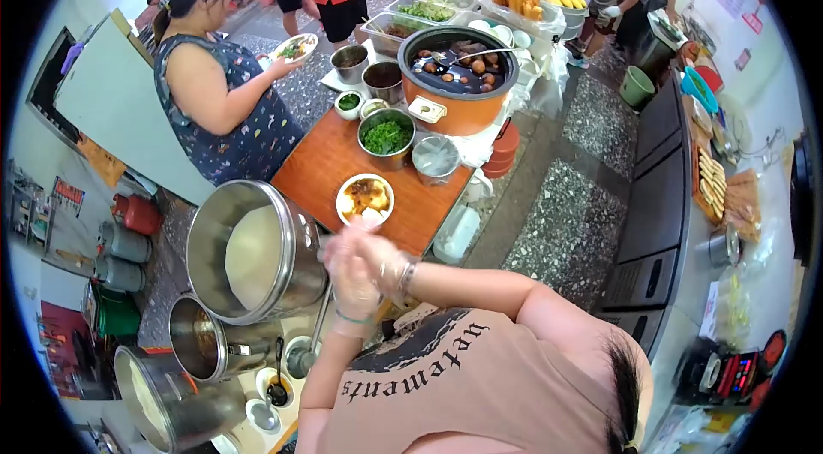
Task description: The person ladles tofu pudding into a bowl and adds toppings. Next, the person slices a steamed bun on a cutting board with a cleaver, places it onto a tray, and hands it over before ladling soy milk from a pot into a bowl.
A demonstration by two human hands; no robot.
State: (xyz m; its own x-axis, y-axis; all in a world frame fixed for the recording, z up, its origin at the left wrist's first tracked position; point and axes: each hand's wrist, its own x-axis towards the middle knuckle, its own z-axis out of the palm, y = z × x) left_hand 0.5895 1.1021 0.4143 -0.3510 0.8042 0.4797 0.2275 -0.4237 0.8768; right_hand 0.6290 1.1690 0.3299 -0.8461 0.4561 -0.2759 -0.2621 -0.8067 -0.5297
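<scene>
Nearest the camera is the wearer's brown sleeveless top [480, 368] with dark lettering, on the near side of the white bowl [353, 212]. From it both forearms reach towards that bowl. The left hand [350, 278] and the right hand [377, 255] meet just on the near side of the bowl, touching each other; motion blurs them, so I cannot tell whether the fingers are clenched, loose or closed on something small. A green band circles the left wrist.

The bowl sits upright on the wooden tabletop [313, 164], with pale, soft pieces in brown sauce inside. Just beyond the bowl stands a steel pot [390, 162] of chopped greens, with a clear plastic container [435, 159] at the right of that pot. Farther past the bowl, to the right, is an orange cooker [467, 117] holding eggs [489, 64] in dark liquid.

To the left of the bowl, near it, stands a large steel pot [307, 252] with whitish contents. Beyond the bowl on the left, a person in a dark patterned dress [236, 124] holds a plate of food [310, 40].
</scene>
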